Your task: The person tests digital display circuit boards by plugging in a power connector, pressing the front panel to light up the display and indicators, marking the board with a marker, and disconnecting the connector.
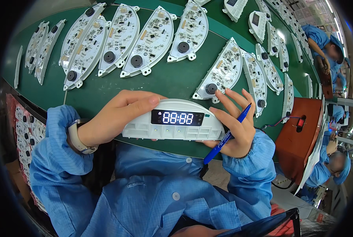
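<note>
Over the table's near edge I hold a white curved display module (139, 131), its black display window (177, 117) lit with white segment digits and facing me. My left hand (117, 112) is closed on its left end, thumb on the top edge and the other fingers mostly hidden behind. My right hand (241, 134) grips its right end, with several fingers raised and spread. A blue pen (214, 152) is lodged in that same hand, slanting past the module's right end. Just beyond the right fingers lies a white half-moon circuit board (225, 71) with a round black buzzer (211, 89).
Several similar boards (152, 37) lie on the green table (145, 86), with more along its right side. A brown box (291, 136) with a red switch (301, 122) and wires stands at right. Stacked boards (22, 134) fill the lower left. People in blue (320, 173) work at far right.
</note>
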Tool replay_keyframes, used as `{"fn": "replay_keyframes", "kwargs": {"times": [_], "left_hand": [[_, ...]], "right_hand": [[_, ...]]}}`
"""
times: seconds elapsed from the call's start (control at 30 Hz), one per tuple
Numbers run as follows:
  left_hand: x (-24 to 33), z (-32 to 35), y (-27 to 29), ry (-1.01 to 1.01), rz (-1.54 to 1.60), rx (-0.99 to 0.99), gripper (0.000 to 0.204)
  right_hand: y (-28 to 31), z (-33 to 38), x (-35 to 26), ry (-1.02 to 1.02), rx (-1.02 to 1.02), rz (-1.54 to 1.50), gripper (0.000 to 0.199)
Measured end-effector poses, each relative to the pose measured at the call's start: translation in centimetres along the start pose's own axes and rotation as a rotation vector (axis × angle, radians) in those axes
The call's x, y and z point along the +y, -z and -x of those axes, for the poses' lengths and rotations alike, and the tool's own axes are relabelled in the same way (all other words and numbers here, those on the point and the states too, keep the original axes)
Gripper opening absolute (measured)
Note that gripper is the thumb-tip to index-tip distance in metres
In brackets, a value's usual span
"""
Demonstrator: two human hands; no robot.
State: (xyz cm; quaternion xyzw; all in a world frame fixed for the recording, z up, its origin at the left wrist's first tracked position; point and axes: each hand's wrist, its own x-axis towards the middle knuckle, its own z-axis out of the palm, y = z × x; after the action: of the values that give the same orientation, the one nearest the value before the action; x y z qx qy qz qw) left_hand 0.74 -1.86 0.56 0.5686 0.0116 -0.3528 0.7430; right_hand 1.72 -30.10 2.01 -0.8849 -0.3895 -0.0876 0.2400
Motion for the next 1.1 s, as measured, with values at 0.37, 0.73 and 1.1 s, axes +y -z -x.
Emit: {"fn": "replay_keyframes", "kwargs": {"times": [0.37,0.73,1.1], "left_hand": [[0.06,-0.08,-0.08,0.022,0.036,0.008,0.042],[0.08,-0.29,-0.17,0.012,0.082,0.014,0.041],[-0.23,-0.39,0.22,-0.010,0.061,-0.011,0.043]], "right_hand": [[0.20,0.02,0.21,0.033,-0.038,-0.011,0.060],[-0.30,0.08,0.30,0.040,0.016,-0.015,0.058],[-0.55,0.14,0.06,0.013,0.059,-0.009,0.056]]}}
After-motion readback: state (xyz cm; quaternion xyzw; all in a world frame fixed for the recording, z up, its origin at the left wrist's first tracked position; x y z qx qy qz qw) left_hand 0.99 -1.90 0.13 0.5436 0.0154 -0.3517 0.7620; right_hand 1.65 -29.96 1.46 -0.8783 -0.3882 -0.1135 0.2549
